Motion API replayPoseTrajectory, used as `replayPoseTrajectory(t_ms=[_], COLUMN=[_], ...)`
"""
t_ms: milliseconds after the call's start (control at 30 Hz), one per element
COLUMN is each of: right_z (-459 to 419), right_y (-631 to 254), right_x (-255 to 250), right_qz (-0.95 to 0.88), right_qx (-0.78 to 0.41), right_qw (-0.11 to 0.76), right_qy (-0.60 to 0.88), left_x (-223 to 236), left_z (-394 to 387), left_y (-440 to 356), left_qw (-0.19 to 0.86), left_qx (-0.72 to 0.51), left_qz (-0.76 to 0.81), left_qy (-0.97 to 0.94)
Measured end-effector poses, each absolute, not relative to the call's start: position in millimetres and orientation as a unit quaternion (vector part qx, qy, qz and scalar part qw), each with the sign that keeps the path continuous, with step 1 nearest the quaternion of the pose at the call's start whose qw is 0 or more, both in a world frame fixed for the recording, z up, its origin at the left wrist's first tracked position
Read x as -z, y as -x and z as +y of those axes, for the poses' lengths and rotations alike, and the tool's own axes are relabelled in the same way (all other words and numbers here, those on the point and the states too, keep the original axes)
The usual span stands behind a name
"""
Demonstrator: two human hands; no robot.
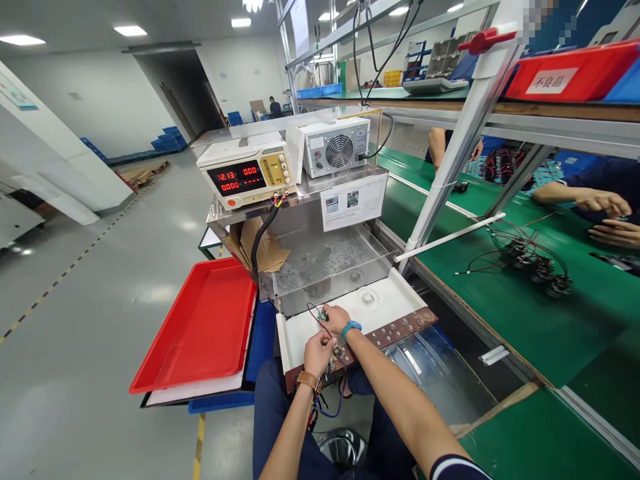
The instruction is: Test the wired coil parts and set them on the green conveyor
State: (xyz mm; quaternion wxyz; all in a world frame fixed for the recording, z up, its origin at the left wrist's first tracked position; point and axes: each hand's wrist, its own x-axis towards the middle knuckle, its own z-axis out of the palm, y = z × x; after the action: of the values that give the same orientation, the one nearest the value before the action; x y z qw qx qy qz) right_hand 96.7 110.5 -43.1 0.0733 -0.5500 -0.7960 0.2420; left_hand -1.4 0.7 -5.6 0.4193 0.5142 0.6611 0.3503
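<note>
Fingertips pinched together, my left hand (319, 353) holds the end of a thin red wire (320, 323) near the brown strip. My right hand (336, 319), wearing a blue wristband, is closed round a small part with a green circuit board (323, 316); the fingers cover most of it. Both hands work over a white fixture tray (296, 337) with a round recess. Along its front edge runs a brown terminal strip (400, 329) with several metal studs. A blue cable (341, 402) hangs below the strip by my left wrist.
A power supply (247, 172) with red digits stands beside a grey fan-cooled unit (336, 150) on a metal stand. At left lies a red tray (200, 320). Wired motor-like parts (543, 268) rest on the green bench (500, 327), where a co-worker's hands (607, 207) are busy.
</note>
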Motion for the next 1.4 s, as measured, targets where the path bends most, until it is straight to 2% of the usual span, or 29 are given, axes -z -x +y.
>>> replayPoseTrajectory(t_ms=[1167, 1300, 1400], right_z=[105.0, 102.7, 100.5], right_y=[-90.5, -88.7, -87.6], right_x=[36.8, 32.9, 23.5], right_qz=[-0.790, -0.789, -0.768], right_qx=[-0.237, -0.243, -0.262], right_qw=[0.109, 0.127, 0.174], right_qy=[0.554, 0.550, 0.558], left_x=[-5.2, -7.1, -2.8], left_z=[-1.0, -4.1, -5.3], left_y=[-3.0, -3.3, -0.6], left_qw=[0.365, 0.348, 0.342], left_qx=[-0.305, -0.302, -0.350], left_qz=[0.708, 0.706, 0.677], left_qy=[-0.522, -0.538, -0.550])
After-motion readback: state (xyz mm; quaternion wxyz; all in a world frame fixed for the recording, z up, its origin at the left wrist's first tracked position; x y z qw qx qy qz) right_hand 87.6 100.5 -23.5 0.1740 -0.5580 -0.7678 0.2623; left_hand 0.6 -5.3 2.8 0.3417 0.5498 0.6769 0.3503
